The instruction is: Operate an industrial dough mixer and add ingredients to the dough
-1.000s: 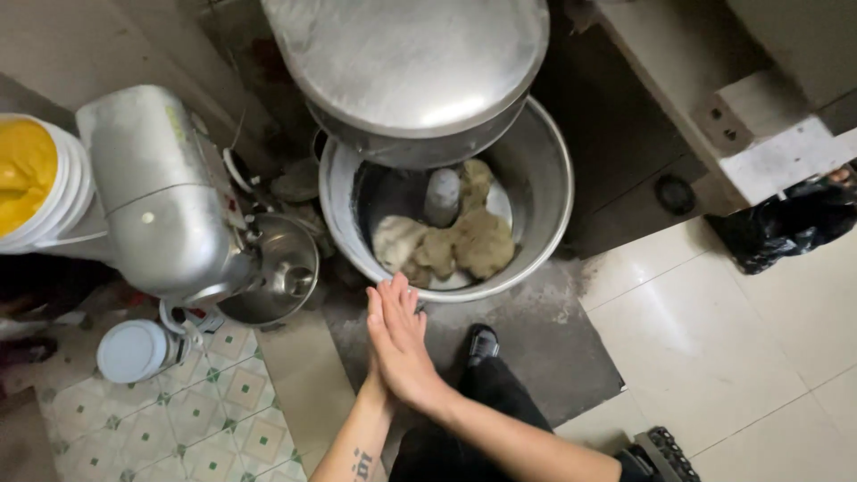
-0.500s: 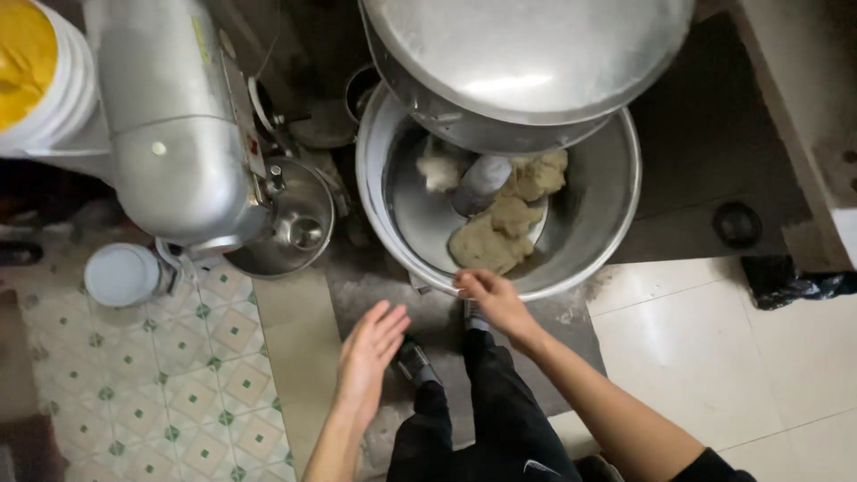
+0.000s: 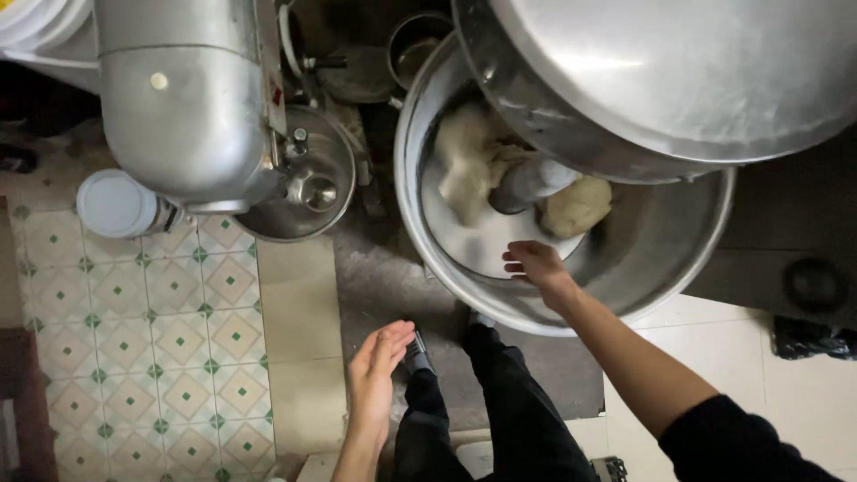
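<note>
Since half a second ago, right hand (image 3: 536,265) has advanced over the rim into the round stainless-steel mixer bowl (image 3: 661,259), fingers loosely curled, near lumpy beige dough (image 3: 576,205); left hand (image 3: 375,370) hangs flat, fingers together.

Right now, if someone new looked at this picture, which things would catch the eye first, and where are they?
The large steel mixing bowl at upper right stands out, with pale lumps of dough around a metal mixing arm, partly under a big metal housing. The right hand reaches, open, over the bowl's near rim, while the left hand hangs open above the floor. At upper left sits a smaller metal machine.
</note>
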